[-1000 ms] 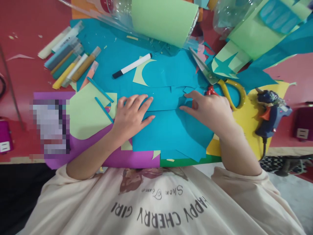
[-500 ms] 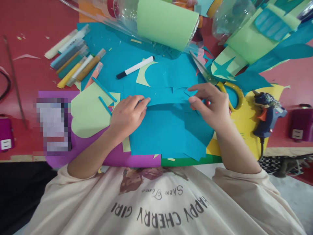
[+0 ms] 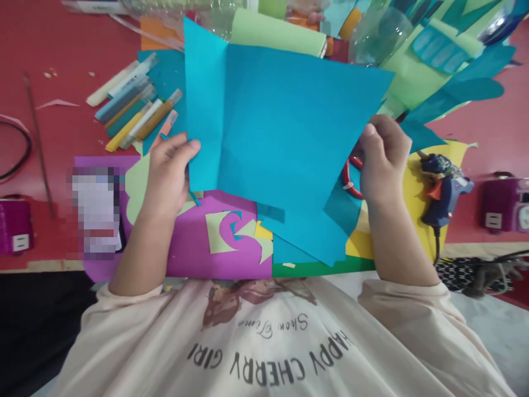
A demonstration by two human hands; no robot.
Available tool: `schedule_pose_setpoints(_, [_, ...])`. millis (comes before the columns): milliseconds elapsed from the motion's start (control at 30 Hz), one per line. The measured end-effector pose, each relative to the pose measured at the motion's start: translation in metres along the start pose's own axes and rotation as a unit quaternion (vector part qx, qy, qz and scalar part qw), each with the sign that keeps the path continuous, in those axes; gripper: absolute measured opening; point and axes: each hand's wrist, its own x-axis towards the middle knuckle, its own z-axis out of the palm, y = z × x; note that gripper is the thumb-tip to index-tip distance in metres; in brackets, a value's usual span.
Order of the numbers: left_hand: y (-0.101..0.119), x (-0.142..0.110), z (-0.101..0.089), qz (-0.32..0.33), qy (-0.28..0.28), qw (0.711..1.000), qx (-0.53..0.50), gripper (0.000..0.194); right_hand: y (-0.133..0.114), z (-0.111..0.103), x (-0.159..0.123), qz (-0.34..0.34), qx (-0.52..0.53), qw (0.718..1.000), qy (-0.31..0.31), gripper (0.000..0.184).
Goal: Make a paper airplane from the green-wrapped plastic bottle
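A blue sheet of paper [image 3: 285, 121] is held up between my hands, with a vertical crease near its left side. My left hand [image 3: 169, 165] pinches its left edge, thumb in front. At the right edge my right hand [image 3: 384, 154] is closed on the sheet, its fingertips partly behind it. Red scissor handles [image 3: 351, 179] show just left of my right hand. Under the sheet lie more blue paper [image 3: 301, 248] and a light green scrap with curved cuts [image 3: 217, 231]. The sheet hides the middle of the work area.
Several markers [image 3: 132, 105] lie at the left, above a phone [image 3: 97, 209]. A glue gun [image 3: 444, 193] rests on yellow paper [image 3: 413, 220] at the right. A bottle wrapped in light green paper [image 3: 276, 33] and a clear plastic bottle [image 3: 380, 36] are at the back.
The blue sheet, earlier flat on the table under my hands, is now raised and turned up in front of me. My hands have moved apart to its left and right edges.
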Motion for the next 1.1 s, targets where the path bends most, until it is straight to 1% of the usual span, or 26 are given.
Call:
schedule_pose_setpoints(33, [0.000, -0.001, 0.004, -0.009, 0.000, 1.000, -0.020, 0.024, 0.001, -0.001, 0.002, 0.001, -0.002, 1.000, 0.008, 0.018])
schedule_pose_setpoints(67, [0.001, -0.002, 0.009, -0.027, -0.018, 0.999, -0.043, 0.023, 0.002, -0.004, 0.003, -0.003, 0.004, 1.000, 0.010, 0.017])
schedule_pose_setpoints(133, [0.002, -0.007, 0.017, -0.084, -0.064, 0.991, -0.087, 0.024, 0.004, -0.012, 0.002, -0.018, 0.018, 1.000, 0.001, 0.018])
schedule_pose_setpoints(167, [0.002, -0.010, 0.020, -0.115, -0.084, 0.985, -0.102, 0.027, 0.004, -0.017, -0.001, -0.025, 0.009, 1.000, -0.014, 0.021])
schedule_pose_setpoints(200, [0.001, -0.013, 0.022, -0.143, -0.105, 0.978, -0.113, 0.029, 0.004, -0.022, -0.004, -0.028, -0.022, 0.999, -0.017, 0.022])
schedule_pose_setpoints(233, [-0.001, -0.015, 0.024, -0.163, -0.122, 0.971, -0.123, 0.030, 0.003, -0.027, -0.009, -0.025, -0.079, 0.996, -0.026, 0.024])
schedule_pose_setpoints(300, [-0.004, -0.018, 0.026, -0.181, -0.144, 0.963, -0.140, 0.031, 0.002, -0.035, -0.021, 0.013, -0.229, 0.971, -0.068, 0.030])
schedule_pose_setpoints(333, [-0.006, -0.019, 0.027, -0.181, -0.149, 0.961, -0.146, 0.031, 0.002, -0.036, -0.028, 0.034, -0.283, 0.954, -0.094, 0.036])
schedule_pose_setpoints(400, [-0.008, -0.020, 0.029, -0.177, -0.151, 0.960, -0.153, 0.032, 0.003, -0.036, -0.037, 0.049, -0.339, 0.931, -0.126, 0.048])
schedule_pose_setpoints(500, [-0.008, -0.024, 0.033, -0.183, -0.143, 0.959, -0.165, 0.038, 0.008, -0.030, -0.042, 0.030, -0.367, 0.920, -0.131, 0.056])
schedule_pose_setpoints(600, [-0.006, -0.027, 0.036, -0.196, -0.135, 0.955, -0.179, 0.041, 0.011, -0.025, -0.036, 0.046, -0.399, 0.907, -0.127, 0.057])
schedule_pose_setpoints(667, [-0.006, -0.028, 0.037, -0.200, -0.132, 0.954, -0.181, 0.041, 0.009, -0.024, -0.030, 0.057, -0.414, 0.899, -0.133, 0.058])
schedule_pose_setpoints(800, [-0.008, -0.029, 0.038, -0.195, -0.129, 0.958, -0.169, 0.042, -0.002, -0.024, -0.018, 0.070, -0.434, 0.882, -0.166, 0.061])
schedule_pose_setpoints(867, [-0.009, -0.030, 0.038, -0.192, -0.129, 0.959, -0.163, 0.043, -0.008, -0.024, -0.014, 0.064, -0.440, 0.880, -0.170, 0.062])
schedule_pose_setpoints(967, [-0.011, -0.030, 0.039, -0.185, -0.126, 0.962, -0.157, 0.044, -0.014, -0.029, -0.013, 0.056, -0.436, 0.886, -0.150, 0.060])
schedule_pose_setpoints(1067, [-0.011, -0.031, 0.038, -0.171, -0.115, 0.964, -0.165, 0.040, -0.012, -0.047, -0.023, 0.049, -0.407, 0.902, -0.136, 0.055])
schedule_pose_setpoints(1100, [-0.010, -0.031, 0.037, -0.166, -0.112, 0.965, -0.169, 0.039, -0.010, -0.054, -0.029, 0.044, -0.386, 0.910, -0.144, 0.052])
